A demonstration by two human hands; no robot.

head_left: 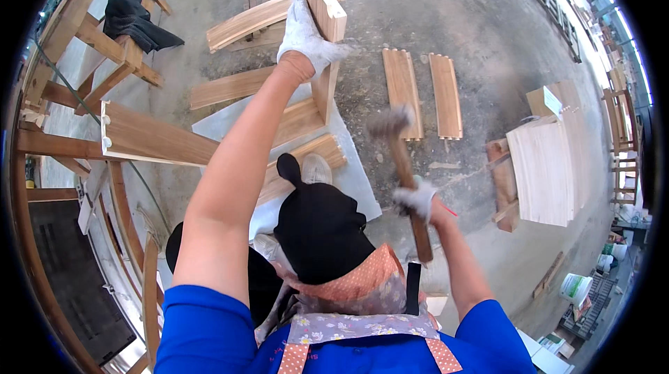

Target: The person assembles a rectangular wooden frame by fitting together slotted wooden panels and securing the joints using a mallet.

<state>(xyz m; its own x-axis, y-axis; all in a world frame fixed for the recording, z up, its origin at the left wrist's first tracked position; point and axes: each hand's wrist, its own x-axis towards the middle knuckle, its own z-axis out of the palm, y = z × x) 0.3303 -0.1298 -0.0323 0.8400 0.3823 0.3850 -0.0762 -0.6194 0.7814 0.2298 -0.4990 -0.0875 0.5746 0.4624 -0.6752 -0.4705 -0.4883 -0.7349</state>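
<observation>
My left hand (306, 43), in a white glove, holds the top of an upright wooden board (324, 1), fingers along its left face and thumb across its near edge. That board stands at the right end of a lower wooden panel (300, 121). My right hand (417, 200), gloved too, is closed round the wooden handle of a hammer (404, 161). The hammer's head is raised and smeared by motion, right of the board and apart from it. A slatted wooden piece (324, 152) lies beside my shoe on a white sheet (355, 186). My left forearm hides part of the panels.
Two loose wooden panels (403, 95) lie on the concrete floor to the right. Beyond them a stack of pale boards (547, 168) rests on wooden blocks. A long panel (157, 133) and a wooden frame (63, 142) stand at the left. Further panels (258, 22) lie ahead.
</observation>
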